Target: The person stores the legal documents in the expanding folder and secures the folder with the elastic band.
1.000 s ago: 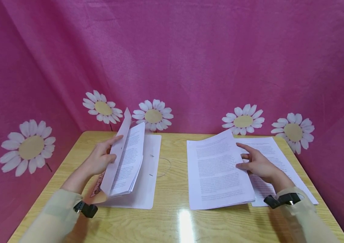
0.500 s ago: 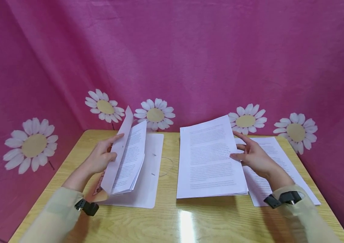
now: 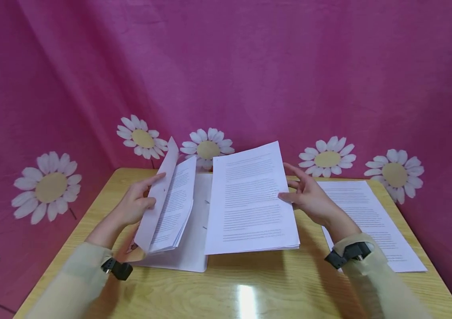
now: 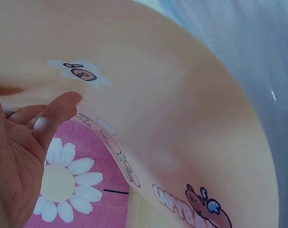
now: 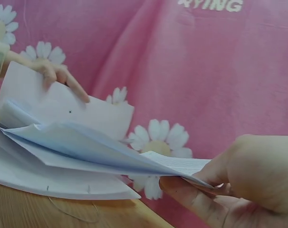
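Observation:
My left hand (image 3: 134,206) pinches the raised front cover (image 3: 161,195) of a folder, thumb on its white inner side. In the left wrist view the cover's outside (image 4: 196,128) is peach with cartoon animals. Printed pages (image 3: 176,206) lean inside the folder against that cover. The white back cover (image 3: 196,248) lies on the table, with two thin metal prongs (image 5: 48,188) in the right wrist view. My right hand (image 3: 311,199) pinches a thin stack of printed sheets (image 3: 251,204) by its right edge, raised and partly over the folder's right side.
More printed sheets (image 3: 373,226) lie on the right of the wooden table (image 3: 226,288). A thin wire-like loop (image 5: 77,213) rests beside the folder. A pink curtain (image 3: 250,79) with daisies hangs behind and at both sides.
The right hand has lifted its stack off the table and carried it left to the folder, uncovering the sheets at right. The left hand keeps holding the cover.

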Demonstrator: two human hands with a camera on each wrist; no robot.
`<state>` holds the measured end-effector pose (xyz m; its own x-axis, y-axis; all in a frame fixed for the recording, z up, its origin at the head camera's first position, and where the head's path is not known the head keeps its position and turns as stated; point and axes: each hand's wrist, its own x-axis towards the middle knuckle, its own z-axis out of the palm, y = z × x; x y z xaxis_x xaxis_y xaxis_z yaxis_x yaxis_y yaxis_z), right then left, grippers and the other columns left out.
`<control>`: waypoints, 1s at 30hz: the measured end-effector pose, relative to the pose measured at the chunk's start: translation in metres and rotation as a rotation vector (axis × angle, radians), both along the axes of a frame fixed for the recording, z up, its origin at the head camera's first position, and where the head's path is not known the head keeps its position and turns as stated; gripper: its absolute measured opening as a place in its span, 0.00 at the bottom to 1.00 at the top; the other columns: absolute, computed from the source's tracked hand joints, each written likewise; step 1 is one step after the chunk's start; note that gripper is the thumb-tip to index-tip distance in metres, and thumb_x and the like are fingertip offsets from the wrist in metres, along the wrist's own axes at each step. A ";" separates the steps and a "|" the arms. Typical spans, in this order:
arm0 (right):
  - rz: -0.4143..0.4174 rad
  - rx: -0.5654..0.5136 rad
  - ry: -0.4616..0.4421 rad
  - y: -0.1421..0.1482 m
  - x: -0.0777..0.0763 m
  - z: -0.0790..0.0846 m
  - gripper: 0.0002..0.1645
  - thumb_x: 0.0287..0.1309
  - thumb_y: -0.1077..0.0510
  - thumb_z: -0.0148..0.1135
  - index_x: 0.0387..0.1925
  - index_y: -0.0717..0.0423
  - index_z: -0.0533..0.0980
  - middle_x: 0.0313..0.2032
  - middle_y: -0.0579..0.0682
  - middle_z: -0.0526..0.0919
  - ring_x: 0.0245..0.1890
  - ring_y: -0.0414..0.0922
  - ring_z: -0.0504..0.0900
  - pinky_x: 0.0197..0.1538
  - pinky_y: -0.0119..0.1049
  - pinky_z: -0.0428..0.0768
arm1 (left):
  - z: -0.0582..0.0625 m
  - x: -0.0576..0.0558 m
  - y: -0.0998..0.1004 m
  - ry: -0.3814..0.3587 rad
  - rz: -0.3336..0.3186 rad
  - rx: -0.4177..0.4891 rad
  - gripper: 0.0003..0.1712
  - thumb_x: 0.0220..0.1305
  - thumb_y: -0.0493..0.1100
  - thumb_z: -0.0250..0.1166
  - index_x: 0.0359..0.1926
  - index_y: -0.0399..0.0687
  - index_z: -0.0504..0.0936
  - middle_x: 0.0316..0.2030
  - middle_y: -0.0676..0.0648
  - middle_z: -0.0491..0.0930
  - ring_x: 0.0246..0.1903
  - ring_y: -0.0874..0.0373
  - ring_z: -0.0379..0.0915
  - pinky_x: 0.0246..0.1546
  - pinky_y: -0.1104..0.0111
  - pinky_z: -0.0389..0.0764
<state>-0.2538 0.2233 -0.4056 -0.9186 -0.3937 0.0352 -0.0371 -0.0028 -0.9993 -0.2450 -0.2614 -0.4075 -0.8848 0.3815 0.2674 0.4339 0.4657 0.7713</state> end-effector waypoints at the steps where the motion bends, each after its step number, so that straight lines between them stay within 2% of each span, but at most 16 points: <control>1: 0.005 -0.001 0.000 -0.005 -0.001 0.000 0.56 0.67 0.74 0.62 0.86 0.49 0.46 0.66 0.71 0.74 0.49 0.54 0.88 0.45 0.51 0.87 | 0.000 0.000 0.000 0.000 -0.002 0.005 0.45 0.55 0.22 0.52 0.78 0.31 0.64 0.62 0.29 0.75 0.44 0.41 0.75 0.32 0.66 0.77; 9: 0.017 -0.001 -0.012 -0.032 -0.010 -0.004 0.55 0.66 0.75 0.62 0.85 0.50 0.48 0.64 0.70 0.76 0.47 0.55 0.88 0.41 0.50 0.88 | 0.000 -0.001 0.000 -0.021 -0.023 0.035 0.45 0.56 0.21 0.52 0.78 0.31 0.63 0.62 0.28 0.74 0.44 0.40 0.76 0.32 0.66 0.78; 17: 0.025 -0.020 -0.037 -0.051 -0.017 -0.003 0.55 0.65 0.77 0.60 0.85 0.50 0.49 0.65 0.70 0.76 0.47 0.54 0.88 0.41 0.49 0.88 | 0.000 0.000 0.000 -0.036 -0.018 0.036 0.45 0.57 0.21 0.52 0.79 0.32 0.63 0.65 0.29 0.73 0.46 0.39 0.76 0.35 0.66 0.79; 25: 0.025 -0.049 -0.031 -0.055 -0.020 0.009 0.55 0.66 0.76 0.60 0.85 0.49 0.48 0.64 0.71 0.76 0.46 0.53 0.88 0.42 0.49 0.88 | 0.001 0.001 0.001 -0.055 -0.004 0.023 0.45 0.58 0.22 0.52 0.80 0.36 0.63 0.66 0.30 0.72 0.48 0.38 0.75 0.38 0.65 0.79; 30: 0.012 -0.074 -0.061 -0.058 -0.024 0.007 0.55 0.66 0.77 0.60 0.85 0.47 0.49 0.63 0.71 0.75 0.46 0.52 0.88 0.43 0.48 0.87 | 0.001 0.001 0.002 -0.064 0.003 0.015 0.45 0.58 0.22 0.52 0.80 0.36 0.63 0.66 0.31 0.72 0.49 0.38 0.75 0.38 0.65 0.79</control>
<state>-0.2775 0.1649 -0.3989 -0.9152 -0.4029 0.0082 0.0248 -0.0766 -0.9968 -0.2437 -0.2597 -0.4069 -0.9014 0.3753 0.2161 0.3822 0.4547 0.8044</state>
